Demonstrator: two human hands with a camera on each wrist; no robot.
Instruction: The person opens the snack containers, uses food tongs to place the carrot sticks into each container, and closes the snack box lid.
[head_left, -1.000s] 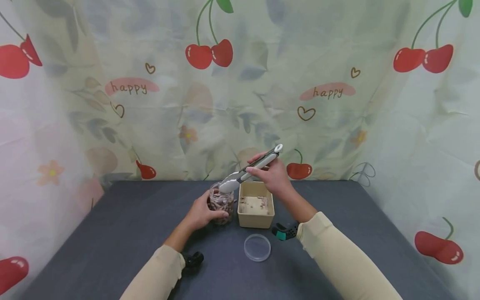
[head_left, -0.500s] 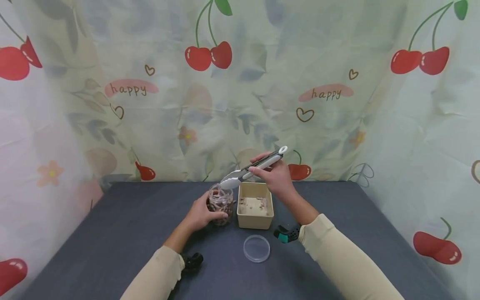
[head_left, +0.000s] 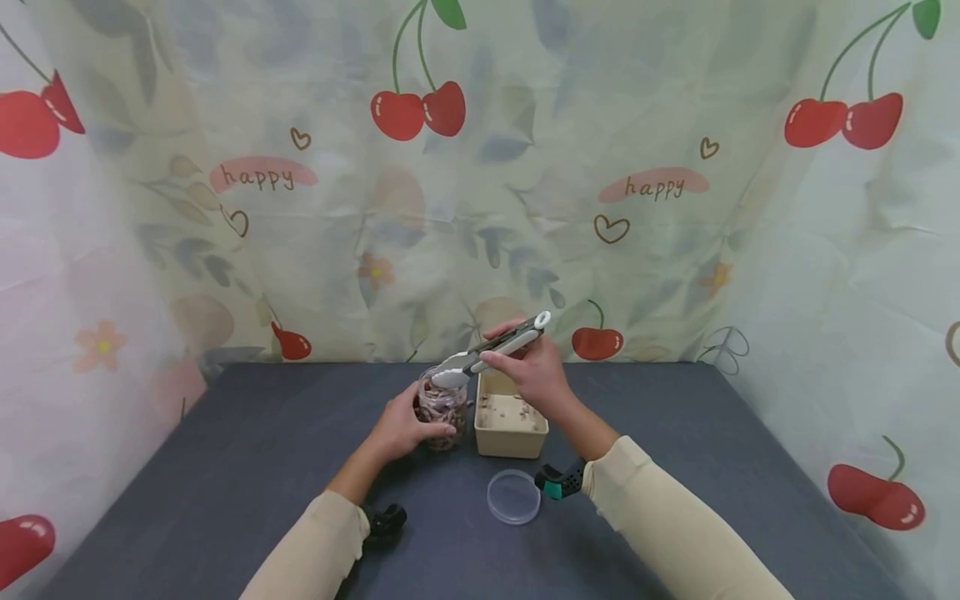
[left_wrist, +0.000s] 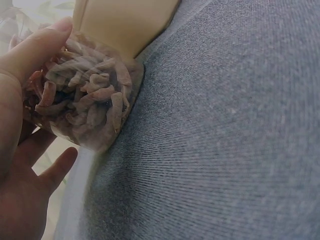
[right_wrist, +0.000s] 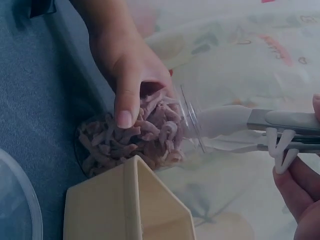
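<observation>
My left hand [head_left: 401, 425] grips a clear plastic jar [head_left: 442, 417], its thumb across the near side. The jar stands upright on the table, nearly full of brownish-pink curled strips [left_wrist: 90, 95] that look like dried pieces. In my right hand [head_left: 536, 371] is a pair of tongs [head_left: 498, 346] with grey handles and white heads, slanting down to the left. Its heads dip into the jar's mouth, as the right wrist view also shows, close above the strips. Right beside the jar, a beige rectangular box [head_left: 512, 443] holds several small scraps of the strips on its bottom.
A round clear lid [head_left: 513, 497] lies flat in front of the box. Dark grey cloth [head_left: 262, 467] covers the table, and a curtain printed with cherries [head_left: 480, 208] hangs along the back and both sides.
The tongs rose slightly to the right half a second ago, and now sit lower and further left, in the jar's mouth. My left hand and the jar have stayed in place.
</observation>
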